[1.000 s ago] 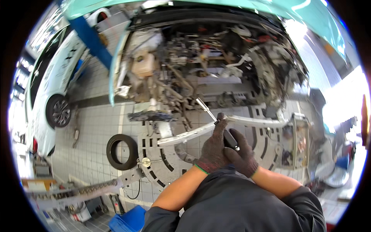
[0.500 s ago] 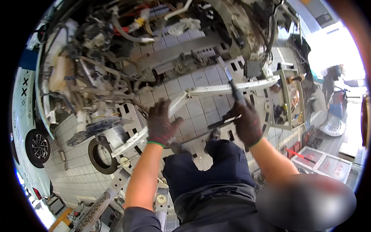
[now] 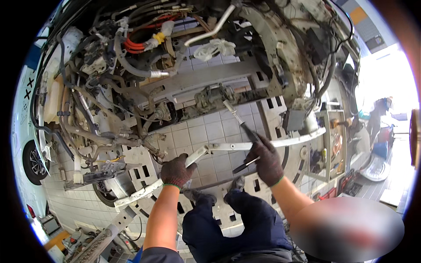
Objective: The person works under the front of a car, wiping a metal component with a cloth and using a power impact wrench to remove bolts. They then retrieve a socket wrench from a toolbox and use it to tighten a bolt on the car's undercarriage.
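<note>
A long, bent white metal bar (image 3: 228, 147) runs across in front of me, below the car's exposed front end. My left hand (image 3: 176, 172), in a dark knit glove, is closed over the bar left of its bend; the fingertips are partly hidden. My right hand (image 3: 267, 164), gloved alike, grips a long tool (image 3: 237, 115) with a silver end and black grip, which crosses above the bar. From the same hand sticks out a thin metal shaft with a black handle (image 3: 240, 168), like a screwdriver; its exact kind is unclear.
Hoses and wiring fill the stripped engine bay (image 3: 101, 96), with orange cables (image 3: 133, 45) at the top. On the right stands a framed tray (image 3: 326, 153) of parts. A tyre (image 3: 105, 193) lies at left, near a parked white car (image 3: 26, 118). Slotted metal plates surround my feet.
My left hand, spread over the bar before, has closed on it. My right hand and its tools have moved left relative to the bar. The whole view has shifted, showing more engine bay.
</note>
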Demonstrator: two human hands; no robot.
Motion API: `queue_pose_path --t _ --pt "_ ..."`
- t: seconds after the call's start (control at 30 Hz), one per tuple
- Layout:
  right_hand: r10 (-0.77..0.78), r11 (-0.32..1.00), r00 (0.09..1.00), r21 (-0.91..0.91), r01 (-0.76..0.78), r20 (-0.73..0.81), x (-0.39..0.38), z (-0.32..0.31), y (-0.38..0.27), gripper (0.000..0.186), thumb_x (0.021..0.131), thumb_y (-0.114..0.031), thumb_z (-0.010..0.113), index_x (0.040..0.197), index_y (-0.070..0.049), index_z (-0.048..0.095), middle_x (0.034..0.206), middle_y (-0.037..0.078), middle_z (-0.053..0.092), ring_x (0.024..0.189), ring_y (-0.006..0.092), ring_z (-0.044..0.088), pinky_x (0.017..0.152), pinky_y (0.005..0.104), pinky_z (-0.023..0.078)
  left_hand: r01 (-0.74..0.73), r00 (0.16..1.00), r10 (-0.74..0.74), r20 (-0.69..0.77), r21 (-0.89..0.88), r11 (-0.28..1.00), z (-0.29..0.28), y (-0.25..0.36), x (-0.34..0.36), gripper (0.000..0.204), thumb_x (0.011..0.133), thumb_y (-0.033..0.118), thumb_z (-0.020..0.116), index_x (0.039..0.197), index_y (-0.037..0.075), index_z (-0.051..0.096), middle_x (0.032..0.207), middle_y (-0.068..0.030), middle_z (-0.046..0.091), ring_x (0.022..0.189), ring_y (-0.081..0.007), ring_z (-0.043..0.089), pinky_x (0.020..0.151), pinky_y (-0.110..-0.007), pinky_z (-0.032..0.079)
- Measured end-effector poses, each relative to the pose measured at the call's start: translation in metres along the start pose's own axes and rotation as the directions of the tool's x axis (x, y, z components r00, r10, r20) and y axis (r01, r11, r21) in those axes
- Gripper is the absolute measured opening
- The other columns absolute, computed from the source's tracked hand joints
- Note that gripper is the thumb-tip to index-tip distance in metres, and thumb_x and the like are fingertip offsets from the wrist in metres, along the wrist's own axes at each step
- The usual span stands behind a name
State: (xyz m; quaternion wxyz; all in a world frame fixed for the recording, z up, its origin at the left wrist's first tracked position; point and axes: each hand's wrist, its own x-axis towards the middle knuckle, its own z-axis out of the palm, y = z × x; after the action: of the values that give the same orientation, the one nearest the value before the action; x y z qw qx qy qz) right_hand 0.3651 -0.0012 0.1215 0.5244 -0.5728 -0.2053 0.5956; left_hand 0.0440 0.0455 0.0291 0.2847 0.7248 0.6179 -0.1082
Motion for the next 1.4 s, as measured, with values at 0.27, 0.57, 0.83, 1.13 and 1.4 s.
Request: queue_pose_path --t 0.27,0.57,0.83,1.13,1.4 --pt "0.023 0.992 0.987 -0.126 -0.003 0.159 -0.043 0.111 -0.019 0.059 0.104 -0.026 0.067 0.153 0.005 0.056 0.089 0.005 0.060 0.083 0.0190 0.065 0.086 0.0408 0.061 -0.135 0.985 0.114 -0.127 -0.172 0.976 0.001 -0.040 -0.018 0.058 0.086 0.054 0.081 0.130 0.017 0.073 0.113 -0.0137 0.081 0.099 -0.0378 0.079 0.090 -0.052 0.062" --pt "0.286 0.775 0.926 -0.627 -0.071 0.249 -0.157 0.201 -0.089 0.057 0.102 -0.013 0.064 0.155 0.006 0.055 0.106 0.013 0.075 0.084 0.0206 0.077 0.075 0.0322 0.065 -0.012 0.996 0.010 -0.092 -0.019 1.000 0.001 -0.175 -0.099 0.046 0.084 0.055 0.081 0.103 0.013 0.080 0.098 -0.0135 0.082 0.091 -0.0329 0.080 0.081 -0.050 0.062" --pt "0.598 0.537 0.761 -0.830 -0.148 0.252 -0.253 0.272 -0.097 0.054 0.103 -0.011 0.074 0.155 -0.003 0.060 0.110 0.007 0.076 0.088 0.0129 0.072 0.082 0.0321 0.062 -0.012 0.997 0.007 -0.073 -0.062 0.998 0.004 -0.182 -0.102 0.050 0.086 0.059 0.080 0.111 0.015 0.080 0.106 -0.0121 0.082 0.097 -0.0336 0.080 0.086 -0.048 0.062" --pt "0.527 0.445 0.794 -0.895 0.045 0.302 -0.263 0.333 -0.130 0.053 0.102 -0.002 0.070 0.153 0.004 0.058 0.110 0.009 0.075 0.087 0.0136 0.071 0.081 0.0322 0.062 -0.030 1.000 0.031 0.003 -0.083 0.996 -0.001 -0.190 -0.096 0.049 0.089 0.056 0.077 0.114 0.014 0.081 0.105 -0.0103 0.082 0.100 -0.0303 0.080 0.086 -0.048 0.064" --pt "0.574 0.461 0.744 -0.886 0.053 0.343 -0.234 0.352 -0.111 0.052 0.103 -0.011 0.071 0.153 -0.002 0.061 0.104 0.007 0.073 0.087 0.0123 0.074 0.081 0.0322 0.065 -0.018 0.999 0.024 0.044 -0.136 0.991 -0.001 -0.191 -0.099 0.048 0.085 0.052 0.081 0.117 0.017 0.081 0.106 -0.0100 0.083 0.100 -0.0335 0.080 0.088 -0.047 0.064"
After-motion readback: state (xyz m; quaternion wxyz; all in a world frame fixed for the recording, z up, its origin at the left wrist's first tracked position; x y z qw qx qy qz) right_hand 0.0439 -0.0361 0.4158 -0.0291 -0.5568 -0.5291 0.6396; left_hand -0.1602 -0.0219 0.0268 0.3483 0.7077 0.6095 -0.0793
